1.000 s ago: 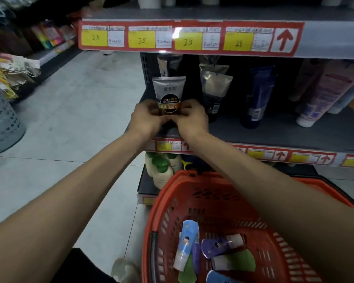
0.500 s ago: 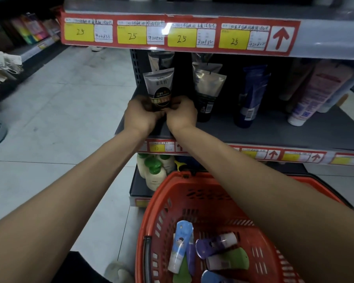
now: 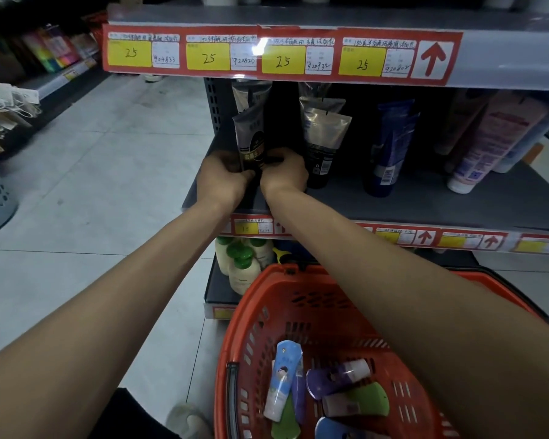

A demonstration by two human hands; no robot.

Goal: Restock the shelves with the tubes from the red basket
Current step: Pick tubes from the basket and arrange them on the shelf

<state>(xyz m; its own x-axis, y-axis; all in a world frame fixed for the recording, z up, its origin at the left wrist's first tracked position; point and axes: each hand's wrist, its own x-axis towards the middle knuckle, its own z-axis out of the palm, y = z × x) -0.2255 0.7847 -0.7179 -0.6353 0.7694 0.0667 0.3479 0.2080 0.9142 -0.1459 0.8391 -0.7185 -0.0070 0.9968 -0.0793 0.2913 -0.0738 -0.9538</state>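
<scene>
I pinch the base of the grey-and-black tube (image 3: 250,134) between left hand (image 3: 224,180) and right hand (image 3: 284,175); it stands upright, crimp up, at the shelf (image 3: 425,204)'s left end.

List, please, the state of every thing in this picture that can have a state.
left hand, holds the grey-black tube low down
right hand, holds the same tube low down
grey-black tube, upright, held by both hands, base hidden
silver tube, upright, untouched
dark blue tube, standing, untouched
red basket, holds several tubes lying down
light blue tube, lying in the basket
</scene>
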